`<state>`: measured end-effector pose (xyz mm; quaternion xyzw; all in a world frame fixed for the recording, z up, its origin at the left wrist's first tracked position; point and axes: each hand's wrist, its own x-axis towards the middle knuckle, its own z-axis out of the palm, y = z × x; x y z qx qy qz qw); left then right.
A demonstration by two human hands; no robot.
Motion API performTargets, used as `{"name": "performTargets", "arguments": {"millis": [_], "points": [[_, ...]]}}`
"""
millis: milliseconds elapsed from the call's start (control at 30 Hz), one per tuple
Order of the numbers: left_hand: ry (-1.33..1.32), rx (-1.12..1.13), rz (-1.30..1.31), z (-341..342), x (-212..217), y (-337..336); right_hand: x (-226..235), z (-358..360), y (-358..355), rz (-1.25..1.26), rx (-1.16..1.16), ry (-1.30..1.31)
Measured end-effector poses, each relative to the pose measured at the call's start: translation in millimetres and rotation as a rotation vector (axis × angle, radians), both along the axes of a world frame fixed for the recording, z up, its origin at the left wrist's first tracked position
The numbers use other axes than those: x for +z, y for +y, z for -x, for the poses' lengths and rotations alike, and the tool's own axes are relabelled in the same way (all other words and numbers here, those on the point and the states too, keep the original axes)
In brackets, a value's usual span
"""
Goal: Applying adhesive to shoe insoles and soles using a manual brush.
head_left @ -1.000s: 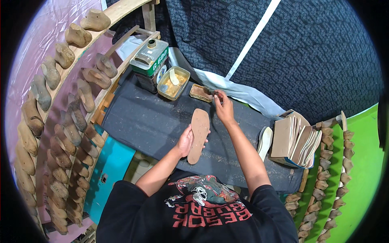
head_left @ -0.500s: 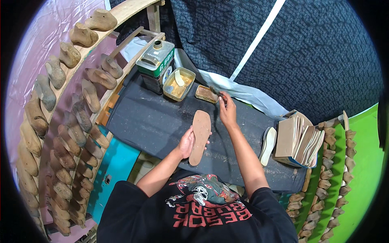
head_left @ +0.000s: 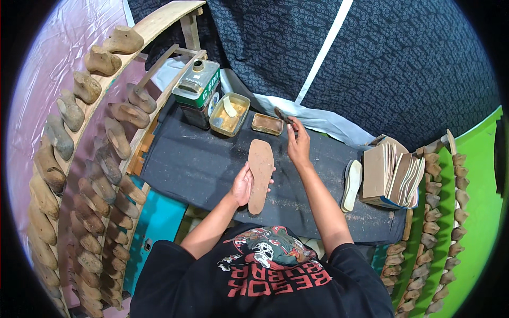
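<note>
Over the bench's (head_left: 199, 164) near edge, left hand (head_left: 242, 188) gripped sole (head_left: 260, 172); right hand (head_left: 299, 144) pinched dark tool (head_left: 281, 114). Any slackening risked a drop.

The single head view looks steeply down and somewhat forward from above the black shirt (head_left: 260, 300), which fills the bottom middle; it is upright, the person's left at its left; the worktop (head_left: 207, 169) lies mid-picture, near enough for the left hand (head_left: 243, 186) and right hand (head_left: 300, 146) to show plainly; the patterned curtain (head_left: 366, 69) spans the top; the fisheye bows the left shelf (head_left: 164, 17) into an arc, with black corners around.
</note>
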<state>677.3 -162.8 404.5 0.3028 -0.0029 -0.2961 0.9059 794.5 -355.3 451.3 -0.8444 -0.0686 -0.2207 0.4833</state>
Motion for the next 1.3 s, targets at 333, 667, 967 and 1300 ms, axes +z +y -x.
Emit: {"name": "performTargets", "arguments": {"millis": [333,667,967,1300], "points": [[-0.065,-0.001,0.028,-13.2,6.0,-11.7,-40.6,-7.0,-29.5,0.002,-0.017,0.098],[-0.074,-0.014,0.028,-15.8,-1.8,-18.1,3.1,5.8,-54.0,-0.337,0.049,0.080],[-0.043,-0.029,0.032,-18.9,-10.4,-31.0,78.6,53.3,-39.2,-0.129,0.264,0.052],[-0.057,-0.110,0.169,-22.3,-11.6,-39.2,96.3,66.4,-30.0,0.217,0.262,-0.011]]}}
